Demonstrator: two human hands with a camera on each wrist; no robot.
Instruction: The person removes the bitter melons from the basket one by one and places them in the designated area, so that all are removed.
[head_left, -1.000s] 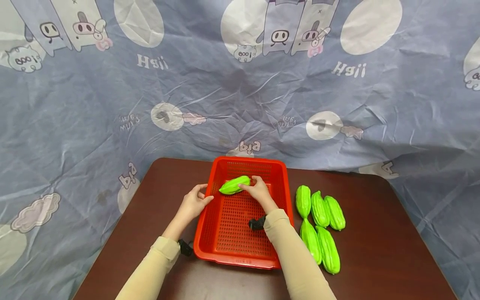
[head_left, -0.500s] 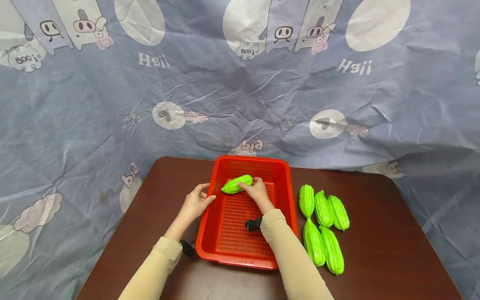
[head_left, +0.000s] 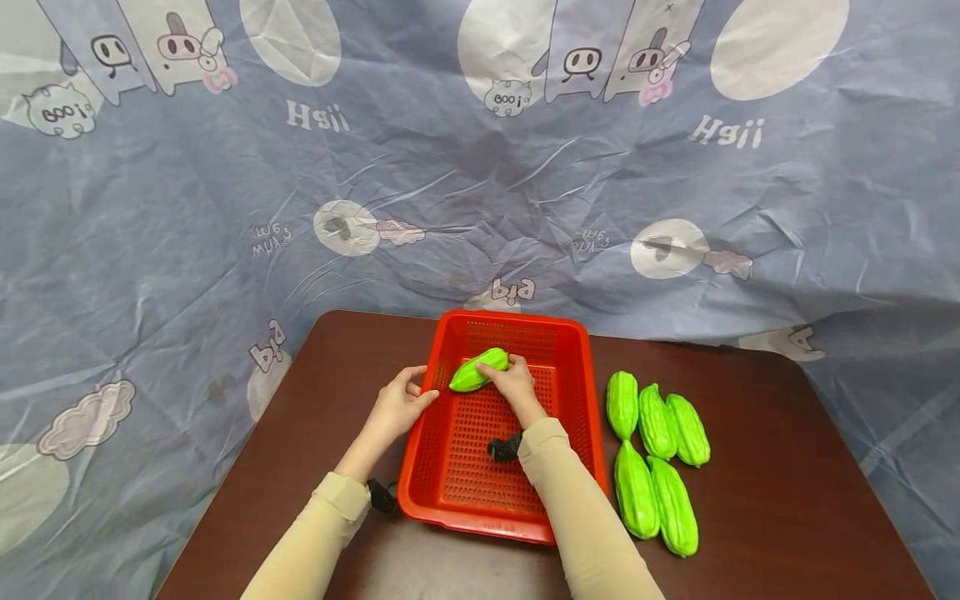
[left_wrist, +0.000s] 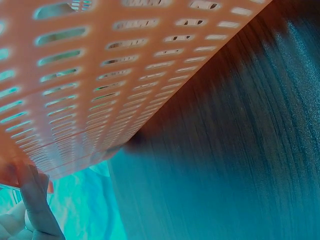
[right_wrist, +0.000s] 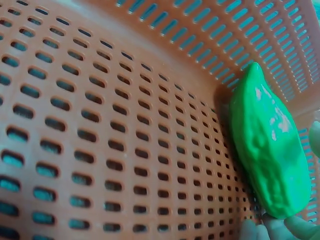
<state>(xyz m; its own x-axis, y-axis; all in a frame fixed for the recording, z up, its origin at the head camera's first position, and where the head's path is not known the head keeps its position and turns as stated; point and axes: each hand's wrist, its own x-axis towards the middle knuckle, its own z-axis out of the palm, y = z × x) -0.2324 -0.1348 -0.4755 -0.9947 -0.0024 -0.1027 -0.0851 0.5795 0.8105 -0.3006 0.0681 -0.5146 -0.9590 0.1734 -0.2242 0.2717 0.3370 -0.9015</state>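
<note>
A bright green, ridged bitter melon [head_left: 478, 370] lies at an angle in the far left part of the red plastic basket [head_left: 501, 527]. My right hand [head_left: 513, 385] grips it at its far right end, thumb on the near side. In the right wrist view the melon [right_wrist: 270, 145] is close to the slotted basket wall, and fingertips [right_wrist: 300, 227] touch its blunt end. On the left rim, my left hand [head_left: 397, 407] holds the basket, thumb and fingers at the edge. The left wrist view has a finger [left_wrist: 37, 202] by the rim, below the basket's slotted side [left_wrist: 100, 70].
Several more green bitter melons [head_left: 637, 492] lie in two rows on the brown table [head_left: 780, 467], right of the basket. Behind the table hangs a grey-blue printed cloth [head_left: 480, 183]. Black wrist cameras [head_left: 504, 448] are strapped on both wrists.
My right fingers have closed further round the melon's end, and the melon has turned slightly, its near left tip lower. My left hand stays on the rim. The whole view has shifted a little.
</note>
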